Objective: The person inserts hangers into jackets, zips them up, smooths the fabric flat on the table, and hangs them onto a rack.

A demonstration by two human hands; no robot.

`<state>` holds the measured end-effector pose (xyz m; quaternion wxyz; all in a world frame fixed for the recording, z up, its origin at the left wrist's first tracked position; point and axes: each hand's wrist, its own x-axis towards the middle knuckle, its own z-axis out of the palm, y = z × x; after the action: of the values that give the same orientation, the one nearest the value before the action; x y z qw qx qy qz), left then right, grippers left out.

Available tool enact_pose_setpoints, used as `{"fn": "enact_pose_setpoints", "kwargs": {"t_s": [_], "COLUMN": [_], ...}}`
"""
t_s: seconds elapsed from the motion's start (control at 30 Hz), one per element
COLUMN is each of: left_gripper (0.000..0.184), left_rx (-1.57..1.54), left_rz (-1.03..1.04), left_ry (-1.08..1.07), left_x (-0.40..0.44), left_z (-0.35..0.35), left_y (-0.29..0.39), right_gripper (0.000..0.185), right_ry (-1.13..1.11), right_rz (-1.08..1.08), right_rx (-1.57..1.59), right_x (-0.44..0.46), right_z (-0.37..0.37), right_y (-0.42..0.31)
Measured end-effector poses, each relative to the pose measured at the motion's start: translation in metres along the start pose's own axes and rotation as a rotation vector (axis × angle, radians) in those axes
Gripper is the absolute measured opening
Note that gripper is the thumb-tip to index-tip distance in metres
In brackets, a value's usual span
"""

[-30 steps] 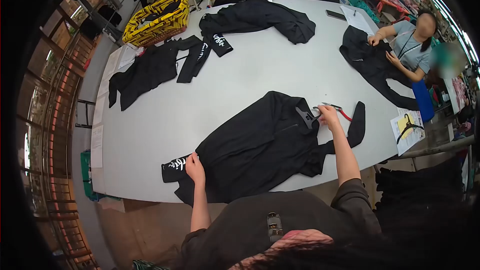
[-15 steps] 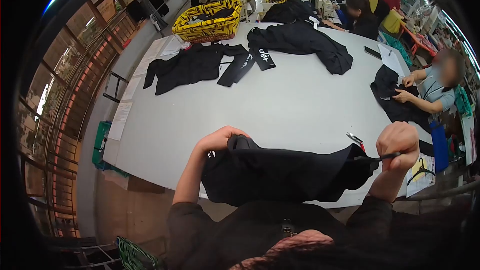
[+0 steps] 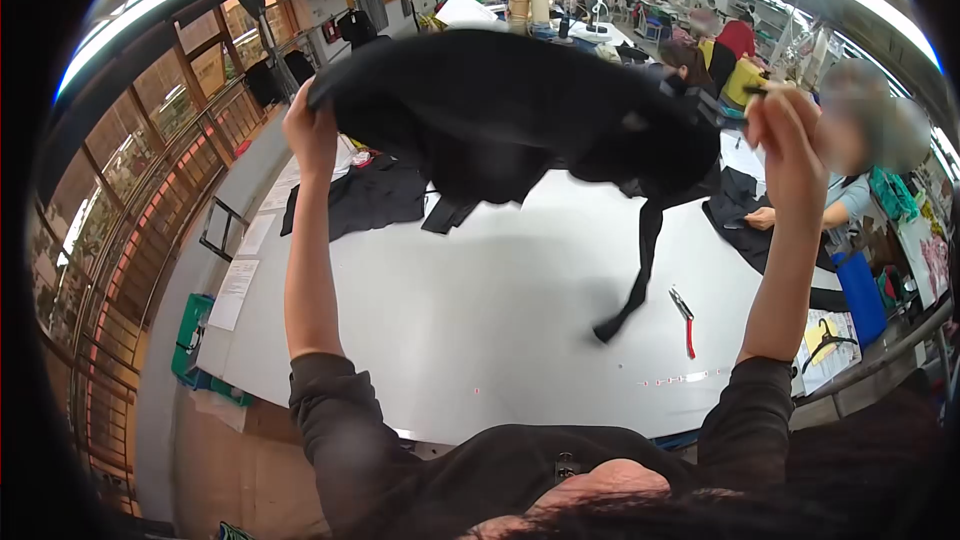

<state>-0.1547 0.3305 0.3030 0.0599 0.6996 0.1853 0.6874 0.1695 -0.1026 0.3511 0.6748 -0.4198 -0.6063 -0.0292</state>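
Observation:
A black garment hangs stretched and blurred above the white table, one narrow sleeve dangling at its right. My left hand is closed on the garment's left end. Raised at the garment's right end, my right hand is closed around a thin dark piece, seemingly the hanger's hook, though blur hides the detail. Below the right side of the garment, red-handled snips lie on the table.
Another black garment lies at the table's left. At the right a co-worker's hand touches a dark garment. Papers with a black hanger lie at the right edge. A green crate is below the left edge.
Both my hands have risen, lifting the black garment from near the front edge to high above the table. The view has tilted upward, and the snips are fully uncovered.

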Motion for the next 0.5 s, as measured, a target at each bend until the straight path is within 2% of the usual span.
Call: {"fn": "enact_pose_setpoints", "kwargs": {"t_s": [0.03, 0.1, 0.13, 0.17, 0.2, 0.23, 0.27, 0.3, 0.33, 0.37, 0.4, 0.43, 0.47, 0.5], "left_gripper": [0.030, 0.029, 0.034, 0.035, 0.035, 0.035, 0.034, 0.038, 0.054, 0.064, 0.071, 0.071, 0.071, 0.075], "left_rx": [0.024, 0.123, 0.251, 0.402, 0.512, 0.546, 0.584, 0.694, 0.696, 0.575, 0.376, 0.144, -0.006, -0.175], "left_rz": [0.009, 0.104, -0.089, 0.037, -0.111, -0.169, -0.350, -0.508, -0.469, -0.502, -0.540, -0.557, -0.611, -0.626], "left_ry": [-0.020, -0.063, -0.216, -0.251, -0.462, -0.636, -0.941, -1.407, -1.656, -1.648, -1.538, -1.469, -1.483, -1.488], "left_x": [-0.016, -0.070, -0.100, -0.139, -0.173, -0.211, -0.262, -0.294, -0.331, -0.353, -0.365, -0.365, -0.369, -0.378], "left_z": [-0.016, -0.036, -0.051, -0.062, -0.073, -0.087, -0.104, -0.109, -0.116, -0.112, -0.102, -0.085, -0.068, -0.055], "left_y": [0.004, -0.042, -0.021, -0.055, -0.064, -0.072, -0.115, -0.125, -0.124, -0.098, -0.063, -0.017, 0.021, 0.052], "right_gripper": [0.016, 0.009, 0.011, 0.011, 0.011, 0.013, 0.016, 0.020, 0.022, 0.024, 0.025, 0.026, 0.026, 0.025], "right_ry": [-0.043, -0.399, -0.576, -0.681, -0.754, -0.826, -0.863, -0.902, -0.924, -0.947, -0.976, -1.003, -1.022, -0.923], "right_rz": [0.034, 0.079, 0.059, 0.137, 0.258, 0.382, 0.456, 0.526, 0.586, 0.648, 0.692, 0.740, 0.942, 0.956], "right_rx": [-0.024, -0.084, -0.246, -0.200, -0.182, -0.160, -0.158, -0.159, -0.177, -0.194, -0.196, -0.190, -0.154, -0.024], "right_x": [-0.016, -0.050, -0.069, -0.094, -0.123, -0.156, -0.194, -0.230, -0.265, -0.294, -0.317, -0.332, -0.324, -0.327], "right_z": [0.002, 0.012, 0.020, 0.030, 0.043, 0.055, 0.065, 0.073, 0.081, 0.088, 0.092, 0.096, 0.098, 0.094], "right_y": [-0.006, -0.006, -0.001, 0.012, 0.027, 0.044, 0.066, 0.087, 0.102, 0.111, 0.118, 0.121, 0.113, 0.115]}}
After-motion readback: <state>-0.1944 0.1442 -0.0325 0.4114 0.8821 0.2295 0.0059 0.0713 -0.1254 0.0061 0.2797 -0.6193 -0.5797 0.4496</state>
